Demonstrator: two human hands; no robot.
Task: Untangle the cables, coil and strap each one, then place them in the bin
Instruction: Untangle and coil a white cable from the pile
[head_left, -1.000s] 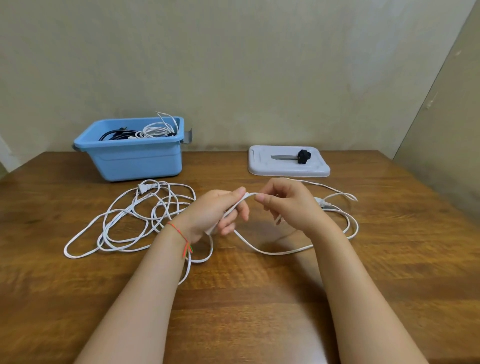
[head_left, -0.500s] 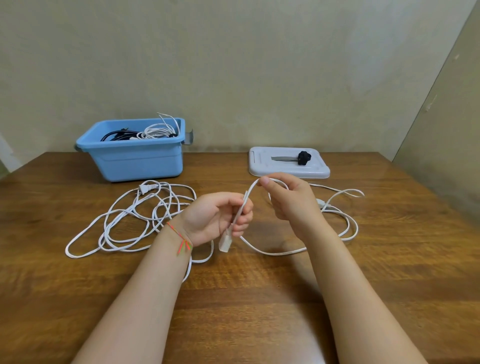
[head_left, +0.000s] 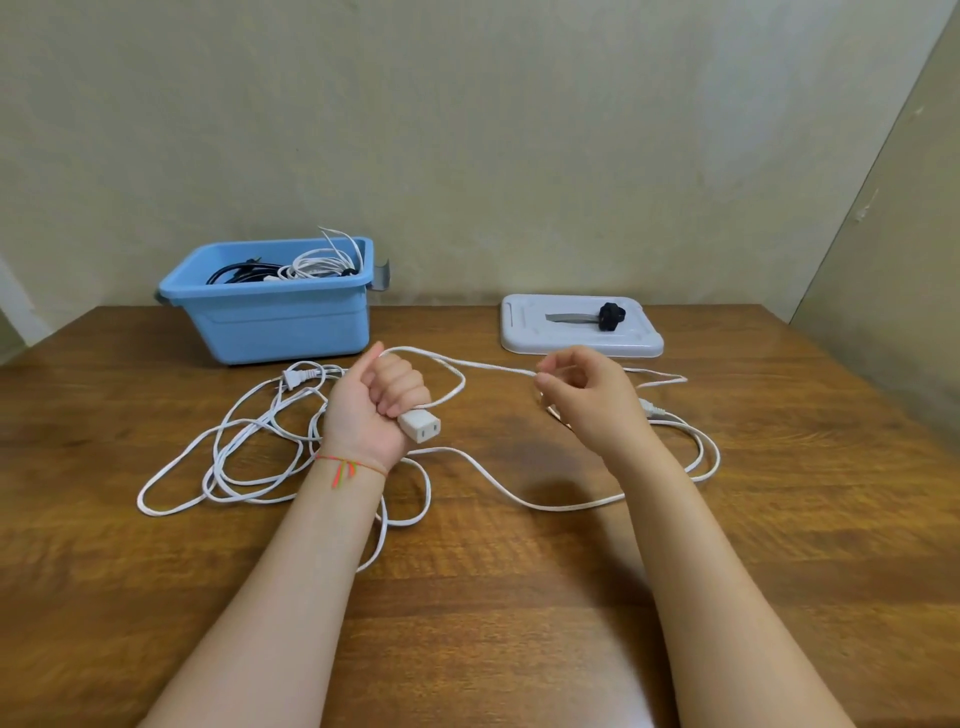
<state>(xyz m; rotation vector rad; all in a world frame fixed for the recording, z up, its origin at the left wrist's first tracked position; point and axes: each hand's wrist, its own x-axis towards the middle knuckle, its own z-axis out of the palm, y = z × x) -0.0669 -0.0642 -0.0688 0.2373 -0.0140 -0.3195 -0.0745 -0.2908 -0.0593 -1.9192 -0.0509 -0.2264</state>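
There is one view only, from a camera on my head. It looks forward and down over the worktop (head_left: 779, 519), wide-angled, so straight edges bow near the borders. My forearms enter from the bottom edge and my hands sit near the middle, close to the lens: left hand (head_left: 376, 402), right hand (head_left: 584, 397). The far edge of the worktop meets the wall (head_left: 519, 130) in the upper half, well beyond my hands. The bin (head_left: 280, 322) stands back left against the wall, the lid (head_left: 576, 343) back right. A side wall closes the right edge.
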